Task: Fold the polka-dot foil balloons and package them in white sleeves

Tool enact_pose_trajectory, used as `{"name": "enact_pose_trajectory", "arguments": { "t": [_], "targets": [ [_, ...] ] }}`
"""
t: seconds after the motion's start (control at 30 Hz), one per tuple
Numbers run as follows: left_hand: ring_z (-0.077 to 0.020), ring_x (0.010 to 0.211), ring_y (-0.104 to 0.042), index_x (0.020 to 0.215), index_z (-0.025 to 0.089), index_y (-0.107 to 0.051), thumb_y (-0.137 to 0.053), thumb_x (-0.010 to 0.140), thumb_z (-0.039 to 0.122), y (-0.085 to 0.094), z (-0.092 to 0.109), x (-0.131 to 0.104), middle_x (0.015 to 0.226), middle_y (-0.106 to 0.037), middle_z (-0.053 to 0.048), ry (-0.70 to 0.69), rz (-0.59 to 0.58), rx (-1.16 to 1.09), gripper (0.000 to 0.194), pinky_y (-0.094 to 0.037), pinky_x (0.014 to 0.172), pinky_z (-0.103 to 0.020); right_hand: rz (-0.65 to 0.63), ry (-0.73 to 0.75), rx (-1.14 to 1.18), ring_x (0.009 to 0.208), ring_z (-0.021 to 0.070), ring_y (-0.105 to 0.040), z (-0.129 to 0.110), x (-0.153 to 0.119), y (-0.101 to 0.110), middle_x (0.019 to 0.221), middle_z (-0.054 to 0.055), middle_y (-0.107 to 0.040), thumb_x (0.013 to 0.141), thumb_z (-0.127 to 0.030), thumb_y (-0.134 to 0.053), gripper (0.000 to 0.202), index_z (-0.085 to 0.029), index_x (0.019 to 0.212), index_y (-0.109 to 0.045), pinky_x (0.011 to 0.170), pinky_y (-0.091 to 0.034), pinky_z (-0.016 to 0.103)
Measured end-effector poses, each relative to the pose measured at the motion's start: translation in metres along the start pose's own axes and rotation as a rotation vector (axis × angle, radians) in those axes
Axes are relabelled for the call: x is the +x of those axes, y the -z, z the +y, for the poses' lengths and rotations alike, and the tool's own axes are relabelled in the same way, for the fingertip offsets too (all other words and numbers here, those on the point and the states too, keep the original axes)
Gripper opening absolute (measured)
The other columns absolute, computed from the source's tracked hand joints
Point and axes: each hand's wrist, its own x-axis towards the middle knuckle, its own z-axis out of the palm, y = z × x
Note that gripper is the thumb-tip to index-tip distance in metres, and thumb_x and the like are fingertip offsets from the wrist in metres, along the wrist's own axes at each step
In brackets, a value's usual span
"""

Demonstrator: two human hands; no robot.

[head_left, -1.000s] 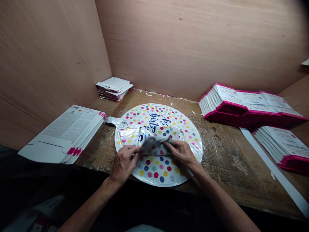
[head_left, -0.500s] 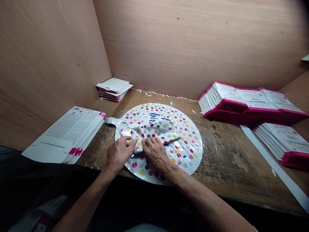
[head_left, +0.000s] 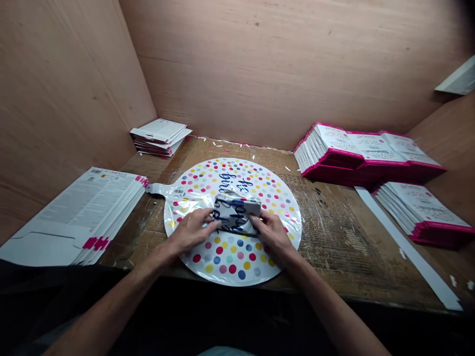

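A round white foil balloon (head_left: 237, 267) with coloured dots and dark blue lettering lies flat on the worktop, its tail pointing left. On top of it is a small folded foil piece (head_left: 237, 215) with dark blue lettering. My left hand (head_left: 196, 228) grips the left edge of the folded foil between thumb and fingers. The right edge of the same piece is pinched by my right hand (head_left: 273, 232), thumb on top. The fingertips under the foil are hidden.
White printed cards (head_left: 74, 212) lie at the left, and a smaller card stack (head_left: 161, 131) at the back left. Pink-edged packets (head_left: 371, 148) stand at the back right, with another stack (head_left: 426, 207) nearer. A white strip (head_left: 408, 249) crosses the brown worktop (head_left: 334, 237). Wooden panels surround it.
The folded foil now shows lettering on top rather than dots and is more compact. My right hand has moved right, to its right edge. The view has shifted slightly.
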Motion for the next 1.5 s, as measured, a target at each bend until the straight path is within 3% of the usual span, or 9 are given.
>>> {"name": "enact_pose_trajectory", "arguments": {
  "t": [0.13, 0.33, 0.47, 0.7, 0.83, 1.03, 1.17, 1.27, 1.5],
  "targets": [
    [-0.0293, 0.09, -0.069, 0.106, 0.016, -0.065, -0.042, 0.095, 0.033, -0.018, 0.028, 0.016, 0.091, -0.074, -0.012, 0.362, 0.175, 0.126, 0.03, -0.049, 0.075, -0.035, 0.156, -0.224, -0.453, 0.074, 0.0215, -0.063, -0.017, 0.026, -0.014, 0.077, 0.01, -0.068, 0.096, -0.046, -0.047, 0.04, -0.014, 0.079, -0.065, 0.065, -0.044, 0.029],
    [-0.031, 0.08, -0.071, 0.11, 0.011, -0.059, -0.035, 0.097, 0.026, -0.04, 0.042, 0.024, 0.083, -0.072, -0.018, 0.367, 0.221, 0.379, 0.032, -0.048, 0.065, -0.034, 0.058, -0.252, -0.859, 0.092, 0.0287, -0.064, -0.045, 0.052, -0.013, 0.099, 0.021, -0.065, 0.097, -0.039, -0.049, 0.035, -0.009, 0.102, -0.066, 0.077, -0.046, 0.037],
    [-0.0312, 0.078, -0.071, 0.109, 0.01, -0.059, -0.031, 0.097, 0.023, -0.044, 0.042, 0.027, 0.077, -0.071, -0.019, 0.35, 0.227, 0.38, 0.033, -0.048, 0.064, -0.034, -0.071, 0.004, -0.852, 0.113, 0.0313, -0.053, -0.053, 0.083, -0.009, 0.121, 0.022, -0.056, 0.091, -0.04, -0.06, 0.037, -0.009, 0.112, -0.062, 0.091, -0.041, 0.039],
    [-0.0348, 0.111, -0.06, 0.131, 0.007, -0.05, -0.052, 0.091, 0.047, -0.023, 0.03, 0.009, 0.118, -0.066, -0.022, 0.32, 0.418, 0.133, 0.057, -0.046, 0.093, -0.043, -0.252, 0.154, -0.64, 0.085, 0.0161, -0.06, -0.056, 0.076, 0.008, 0.095, 0.002, -0.068, 0.096, -0.034, -0.052, 0.017, -0.021, 0.104, -0.06, 0.068, -0.039, 0.024],
    [-0.0251, 0.084, -0.068, 0.116, 0.014, -0.062, -0.052, 0.089, 0.046, -0.018, 0.026, 0.003, 0.096, -0.073, -0.011, 0.343, 0.377, -0.392, 0.043, -0.052, 0.075, -0.034, -0.267, 0.198, -0.459, 0.087, 0.0163, -0.059, -0.058, 0.05, 0.0, 0.099, 0.003, -0.068, 0.091, -0.028, -0.058, 0.02, -0.021, 0.11, -0.057, 0.069, -0.037, 0.024],
    [-0.0157, 0.06, -0.062, 0.106, 0.017, -0.065, -0.054, 0.088, 0.038, -0.017, 0.024, -0.013, 0.071, -0.069, -0.001, 0.218, 0.518, -0.428, 0.03, -0.046, 0.059, -0.024, -0.253, 0.161, -0.346, 0.071, 0.0143, -0.055, -0.067, 0.033, -0.028, 0.076, 0.0, -0.063, 0.097, -0.038, -0.046, 0.028, -0.021, 0.08, -0.06, 0.061, -0.032, 0.024],
    [-0.0194, 0.074, -0.069, 0.109, 0.017, -0.064, -0.048, 0.092, 0.042, 0.013, -0.014, -0.04, 0.086, -0.074, -0.006, 0.277, 0.569, -0.295, 0.034, -0.05, 0.066, -0.026, -0.153, 0.173, -0.223, 0.065, 0.0142, -0.052, -0.046, 0.019, -0.023, 0.069, -0.001, -0.059, 0.095, -0.041, -0.044, 0.031, -0.021, 0.073, -0.055, 0.06, -0.033, 0.024],
    [-0.0296, 0.1, -0.065, 0.114, 0.012, -0.063, -0.048, 0.092, 0.038, 0.053, -0.053, -0.061, 0.11, -0.07, -0.016, 0.468, 0.664, 0.297, 0.036, -0.05, 0.085, -0.037, -0.126, 0.101, -0.17, 0.06, 0.0147, -0.049, -0.021, 0.011, -0.013, 0.066, -0.001, -0.056, 0.092, -0.053, -0.043, 0.039, -0.022, 0.071, -0.052, 0.055, -0.032, 0.025],
    [-0.0363, 0.101, -0.064, 0.102, 0.003, -0.068, -0.034, 0.095, 0.019, 0.092, -0.089, -0.066, 0.105, -0.068, -0.024, 0.663, 0.221, 0.778, 0.039, -0.05, 0.079, -0.042, -0.161, 0.005, -0.097, 0.054, 0.0142, -0.044, 0.0, 0.006, -0.01, 0.056, -0.001, -0.047, 0.086, -0.069, -0.043, 0.054, -0.021, 0.062, -0.045, 0.05, -0.029, 0.025]
  ]
}}
